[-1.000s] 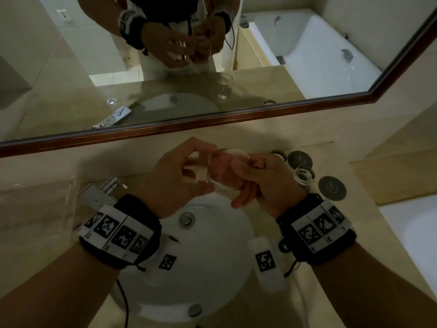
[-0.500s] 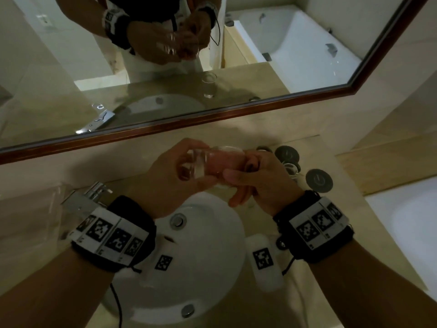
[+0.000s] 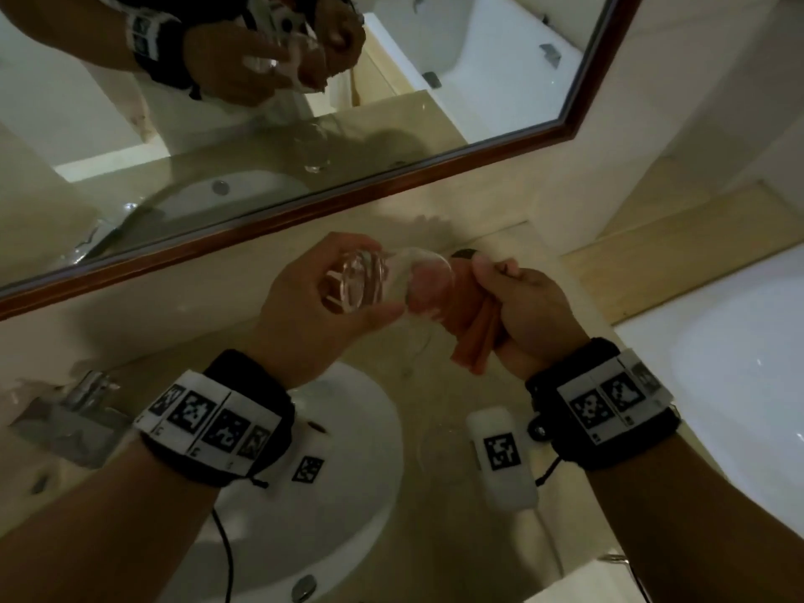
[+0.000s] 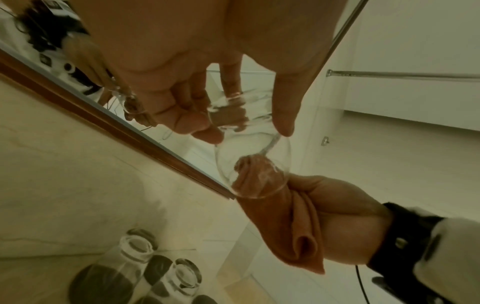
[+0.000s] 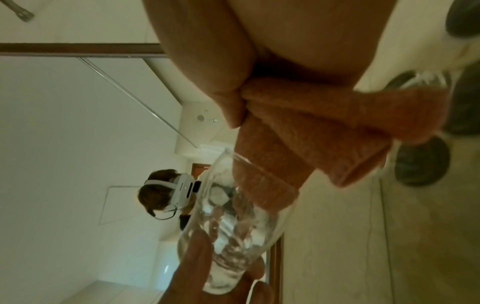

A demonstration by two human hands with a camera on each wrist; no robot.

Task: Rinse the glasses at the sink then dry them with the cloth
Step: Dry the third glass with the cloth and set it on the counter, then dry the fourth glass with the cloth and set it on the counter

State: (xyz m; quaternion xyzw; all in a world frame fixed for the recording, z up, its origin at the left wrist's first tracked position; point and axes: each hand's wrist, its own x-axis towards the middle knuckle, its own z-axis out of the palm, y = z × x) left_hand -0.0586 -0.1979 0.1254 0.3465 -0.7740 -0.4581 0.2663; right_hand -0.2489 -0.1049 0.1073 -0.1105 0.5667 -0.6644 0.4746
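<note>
Cloth (image 3: 472,324) now trails lower from right hand (image 3: 528,317), bunched end inside glass (image 3: 391,282). Left hand (image 3: 313,315) grips glass base; axis lies 9-to-3, mouth toward 3 o'clock.

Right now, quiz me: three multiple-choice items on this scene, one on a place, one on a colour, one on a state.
1. Where is the cloth's tip?
A. Inside the glass
B. In the sink
C. On the tap

2. What colour is the cloth?
A. Blue
B. Orange
C. White

3. How does the left hand hold the glass?
A. Flat beneath it
B. Fingers curled round its base
C. Not touching it

Key: 1 A, the left wrist view shows cloth past the rim. 2 B, orange in every view. 3 B, fingers and thumb wrap the base, while the right hand grips the cloth.
</note>
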